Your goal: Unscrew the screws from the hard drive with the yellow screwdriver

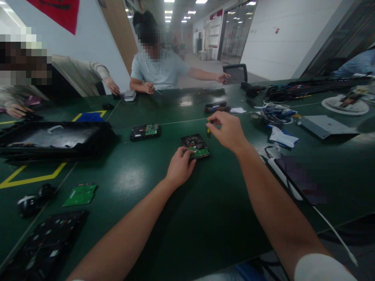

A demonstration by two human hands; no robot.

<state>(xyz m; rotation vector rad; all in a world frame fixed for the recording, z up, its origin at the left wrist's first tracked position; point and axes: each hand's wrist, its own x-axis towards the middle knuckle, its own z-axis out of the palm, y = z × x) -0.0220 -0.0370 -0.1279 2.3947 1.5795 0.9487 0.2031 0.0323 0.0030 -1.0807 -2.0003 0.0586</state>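
Under left hand point(179, 167), a hard drive point(195, 143)

Dim, cool indoor light fills the room, with rows of white ceiling lights point(201, 1) glowing along the corridor point(187, 58); a hazy glare patch shines on my dark green table point(211, 218) to the left of my left hand point(181, 167), a smaller one farther back. The wide lens makes the walls point(304, 23) lean outward and stretches my forearms point(269, 195) toward the bottom corners. Fine detail looks soft, the corridor is washed out, and blocky pixelation masks two co-workers' heads point(149, 39).
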